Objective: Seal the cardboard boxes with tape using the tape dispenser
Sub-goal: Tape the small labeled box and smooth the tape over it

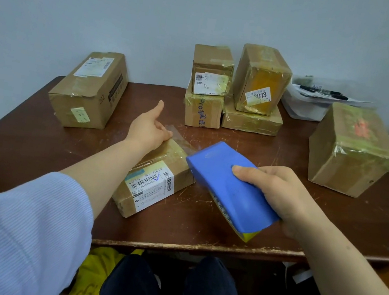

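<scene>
A small flat cardboard box [157,179] with a white barcode label lies near the front of the brown table [200,232]. My left hand [149,128] rests on its far end, fingers over the far edge and thumb raised. A strip of clear tape [181,141] runs from that far end across to the blue tape dispenser [228,186]. My right hand [280,194] grips the dispenser from the right, just right of the box, its front tip at the box's right edge.
A long box [88,89] lies at the back left. Several taped boxes are stacked at the back centre [236,87]. A big taped box [351,149] stands at the right, with a white tray of pens [318,98] behind it.
</scene>
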The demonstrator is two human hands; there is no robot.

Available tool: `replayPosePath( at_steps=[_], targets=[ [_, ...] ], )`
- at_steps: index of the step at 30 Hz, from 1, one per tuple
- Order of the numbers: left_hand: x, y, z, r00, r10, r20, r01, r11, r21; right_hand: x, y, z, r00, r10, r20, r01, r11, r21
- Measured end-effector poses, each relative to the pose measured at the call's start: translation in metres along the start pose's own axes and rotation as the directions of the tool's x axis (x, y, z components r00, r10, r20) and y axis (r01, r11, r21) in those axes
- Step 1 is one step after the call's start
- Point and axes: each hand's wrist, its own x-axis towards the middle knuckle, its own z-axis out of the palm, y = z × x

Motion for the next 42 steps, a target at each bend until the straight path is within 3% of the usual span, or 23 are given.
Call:
replayPosePath(
  at_steps=[4, 7, 9, 13, 15, 18, 20, 24, 27, 33, 37, 42],
  targets=[
    [-0.009, 0.002, -0.004, 0.996, -0.034, -0.078, 0.04, 0.996, 0.083, 0.0, 0.001, 0.002, 1.0, -0.007, -0.007, 0.007, 1.0, 0.006],
    [-0.024, 0.002, -0.005, 0.954, 0.23, -0.193, -0.18, 0.952, 0.246, -0.001, 0.0, 0.0, 1.0, -0.006, 0.002, 0.006, 1.0, 0.005],
    [-0.039, 0.005, -0.003, 0.936, 0.34, -0.093, -0.292, 0.895, 0.337, -0.002, -0.001, -0.001, 1.0, -0.003, 0.01, 0.003, 1.0, 0.001],
    [-0.061, 0.014, 0.002, 0.936, 0.165, 0.312, -0.303, 0.831, 0.467, 0.001, -0.007, -0.004, 0.999, 0.025, 0.027, -0.023, 0.996, -0.088],
    [-0.065, 0.013, -0.002, 0.917, 0.057, 0.396, -0.285, 0.787, 0.547, 0.002, -0.01, -0.005, 0.998, 0.038, 0.042, -0.026, 0.967, -0.253],
    [-0.066, 0.008, -0.005, 0.921, 0.038, 0.387, -0.289, 0.734, 0.615, 0.002, -0.013, -0.005, 0.997, 0.041, 0.058, -0.005, 0.854, -0.52],
    [-0.066, 0.005, -0.004, 0.924, 0.074, 0.375, -0.307, 0.728, 0.613, 0.004, -0.015, -0.004, 0.997, 0.003, 0.078, 0.045, 0.792, -0.609],
    [-0.05, -0.005, -0.012, 0.939, 0.081, 0.334, -0.277, 0.752, 0.598, 0.01, -0.021, 0.005, 0.971, -0.161, 0.175, 0.238, 0.674, -0.699],
    [-0.038, -0.015, -0.025, 0.956, 0.067, 0.284, -0.233, 0.763, 0.603, 0.021, -0.029, 0.022, 0.95, -0.244, 0.194, 0.308, 0.648, -0.696],
    [-0.026, -0.03, -0.038, 0.969, 0.051, 0.244, -0.197, 0.754, 0.626, 0.04, -0.044, 0.045, 0.947, -0.178, 0.267, 0.318, 0.41, -0.855],
    [-0.024, -0.03, -0.038, 0.965, 0.042, 0.26, -0.203, 0.746, 0.634, 0.042, -0.043, 0.037, 0.937, -0.225, 0.269, 0.343, 0.433, -0.834],
    [-0.024, -0.027, -0.038, 0.962, 0.044, 0.271, -0.215, 0.736, 0.642, 0.028, -0.033, 0.011, 0.947, -0.157, 0.282, 0.322, 0.516, -0.794]
  ],
)
